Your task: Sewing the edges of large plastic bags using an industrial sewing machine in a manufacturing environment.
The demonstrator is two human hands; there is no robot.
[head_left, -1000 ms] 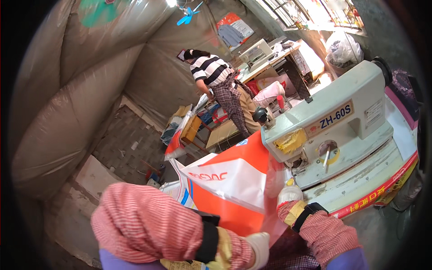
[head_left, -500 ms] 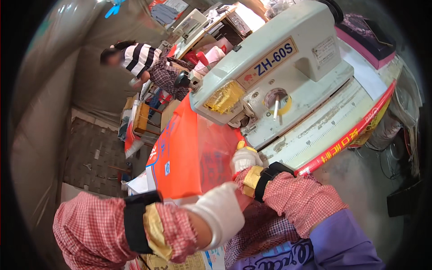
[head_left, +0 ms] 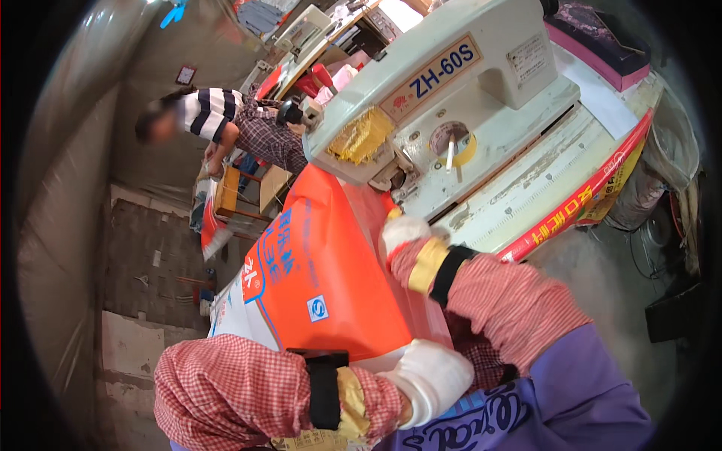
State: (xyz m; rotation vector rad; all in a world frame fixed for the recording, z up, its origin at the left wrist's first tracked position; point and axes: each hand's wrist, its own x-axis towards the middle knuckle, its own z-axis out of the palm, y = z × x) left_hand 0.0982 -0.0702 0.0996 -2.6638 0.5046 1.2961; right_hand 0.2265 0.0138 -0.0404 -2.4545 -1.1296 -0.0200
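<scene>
1. Just below the needle end of the sewing machine (head_left: 451,105), holding the right hand (head_left: 406,234) at the right edge of an orange-and-white bag (head_left: 342,278); hiding most of its fingers, so being unable to tell pinching from pressing.
2. Farther from the sewing machine, toward the body, resting the left hand (head_left: 429,379) at the bag's near corner; turning its fingers out of sight, so being unable to tell spread from closed.
3. Left of the sewing machine, spreading the bag with its far corner beside the needle end and its long visible edge running back toward the body.
4. Having the right hand nearer the sewing machine's needle end, with the bag lying to its left; having the bag extending ahead and leftward from the left hand.
5. Under the sewing machine, seeing a pale worktop (head_left: 526,195); beyond its left end, seeing a person in a striped top (head_left: 214,113) leaning.
</scene>
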